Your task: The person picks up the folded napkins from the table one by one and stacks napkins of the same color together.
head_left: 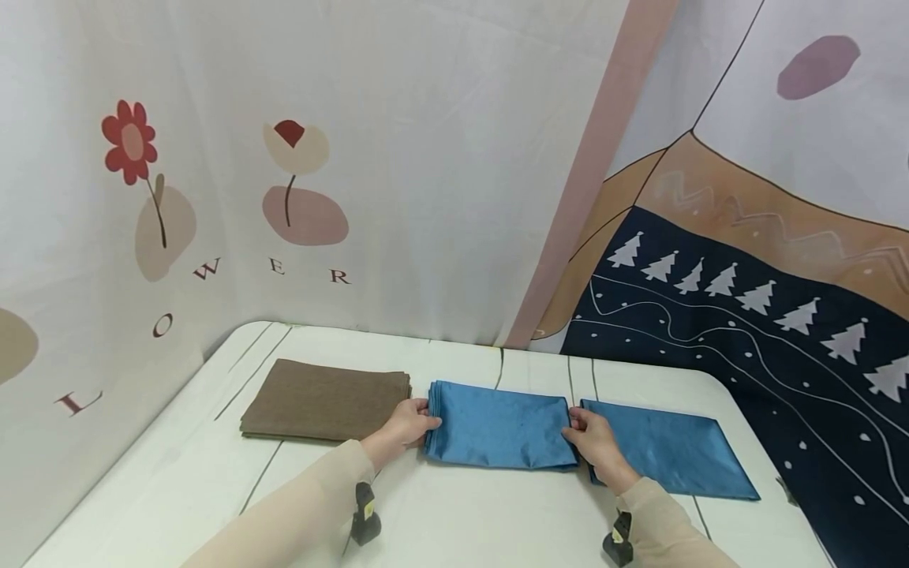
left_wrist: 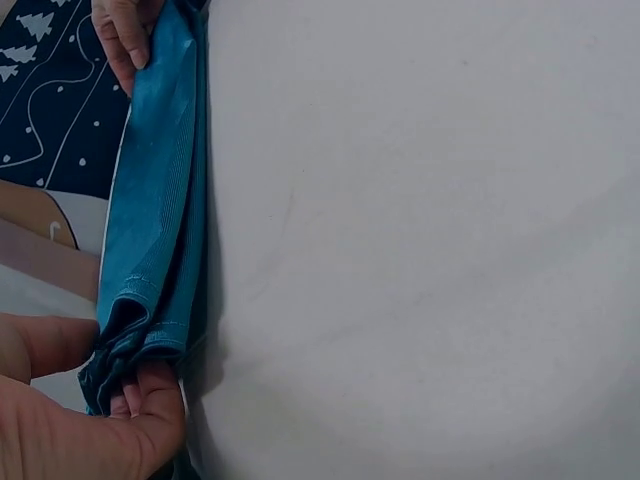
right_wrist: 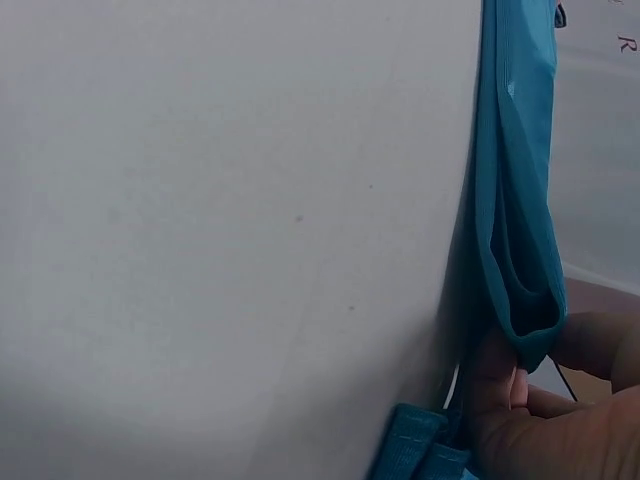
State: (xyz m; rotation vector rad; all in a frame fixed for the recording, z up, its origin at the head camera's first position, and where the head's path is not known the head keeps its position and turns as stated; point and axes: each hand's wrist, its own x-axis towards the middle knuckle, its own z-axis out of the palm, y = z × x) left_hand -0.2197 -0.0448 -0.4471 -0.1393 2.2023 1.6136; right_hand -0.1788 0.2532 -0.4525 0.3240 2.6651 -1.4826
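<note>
Blue folded cloth (head_left: 500,426): over the white table (head_left: 497,521), between the two hands and touching both; whether it rests flat or is slightly raised, I cannot tell.
Long axis: side to side, from hand to hand — its short ends meet the fingers.
Left hand (head_left: 408,424): thumb and fingers pinch the left short end, where the stacked layers show; the cloth lies to this hand's right.
Right hand (head_left: 596,443): thumb and fingers clamped on the right short end, around a rounded fold; the cloth lies to this hand's left.
Nearer hand: neither — one at each end, so any shift would seem to depend on both grips staying level along that axis.
Brown folded cloth (head_left: 327,398): just beside the left hand, on its outer side.
Second blue cloth (head_left: 685,457): just beside the right hand, partly hidden by it; only a narrow gap parts the blue pieces.
</note>
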